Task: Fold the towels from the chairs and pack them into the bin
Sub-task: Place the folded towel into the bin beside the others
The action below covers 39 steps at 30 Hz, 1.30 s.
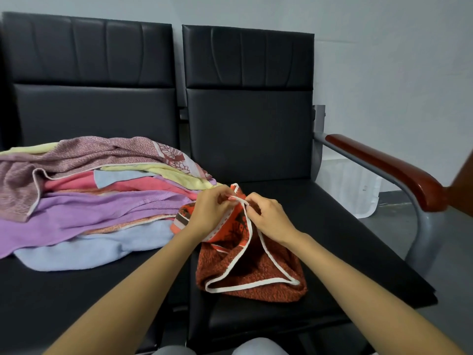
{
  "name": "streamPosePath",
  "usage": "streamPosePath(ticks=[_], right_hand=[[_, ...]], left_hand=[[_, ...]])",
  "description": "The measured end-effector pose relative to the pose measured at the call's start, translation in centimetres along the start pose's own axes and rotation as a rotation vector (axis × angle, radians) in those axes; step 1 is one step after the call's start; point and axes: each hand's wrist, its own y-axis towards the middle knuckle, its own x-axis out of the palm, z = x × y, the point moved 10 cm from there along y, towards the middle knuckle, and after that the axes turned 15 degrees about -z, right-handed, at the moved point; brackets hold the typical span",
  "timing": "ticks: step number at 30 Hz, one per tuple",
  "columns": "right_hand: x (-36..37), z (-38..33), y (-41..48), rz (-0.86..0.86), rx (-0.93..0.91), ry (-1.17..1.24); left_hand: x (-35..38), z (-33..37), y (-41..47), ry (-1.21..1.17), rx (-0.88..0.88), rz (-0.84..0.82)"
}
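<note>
Both hands pinch the white hem of the orange towel [252, 267]: my left hand [210, 210] and right hand [270, 218] nearly touch, fingers curled on it. It hangs bunched onto the right chair [332, 226]. Beside it, on the left chair [76, 290], lies the towel pile [89, 201].

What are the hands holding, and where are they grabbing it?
The left hand and right hand both pinch the orange towel by its white hem, side by side.
</note>
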Motion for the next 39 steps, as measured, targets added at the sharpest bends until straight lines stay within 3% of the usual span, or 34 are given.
streamPosePath(ticks=[5, 9, 11, 13, 16, 18, 22, 25, 28, 30, 34, 39], right_hand=[[-1.3, 0.1, -0.8, 0.06, 0.18, -0.289], [-2.7, 0.8, -2.1, 0.103, 0.279, -0.355], [-3.6, -1.3, -2.6, 0.135, 0.135, -0.512], [-3.8, -4.8, -3.8, 0.218, -0.2, -0.773], [-2.0, -6.2, -5.7, 0.081, -0.539, -1.021], [-1.7, -5.4, -5.9, -0.045, -0.509, -1.112], [-3.1, -4.2, -5.9, -0.039, -0.355, -1.261], [-2.1, -2.9, -6.7, -0.1, -0.433, -1.488], [-0.8, -1.1, -7.5, -0.276, -0.451, -1.605], [-1.7, -1.3, -7.4, -0.319, -0.348, -1.502], [-6.1, 0.4, -6.4, -0.374, 0.11, -1.109], [-11.6, -1.0, -5.6, -0.211, 0.23, -0.748]], left_hand=[[-1.8, 0.2, 0.3, -0.092, -0.078, 0.116], [-4.9, -0.3, 0.1, -0.138, -0.167, 0.304], [-7.2, -0.5, -0.2, -0.157, -0.214, 0.409], [-9.3, -0.3, -0.6, -0.131, -0.254, 0.477], [-11.7, 0.0, -0.9, -0.09, -0.286, 0.529], [-12.6, 0.4, -1.1, -0.09, -0.291, 0.54], [-13.6, 0.8, -1.7, -0.084, -0.303, 0.559], [-14.3, 1.2, -2.1, -0.063, -0.298, 0.562], [-14.6, 1.6, -2.3, -0.027, -0.304, 0.556], [-14.5, 1.7, -2.4, -0.016, -0.31, 0.55], [-14.4, 1.7, -2.8, -0.013, -0.333, 0.554], [-15.2, 1.5, -3.1, -0.03, -0.346, 0.567]])
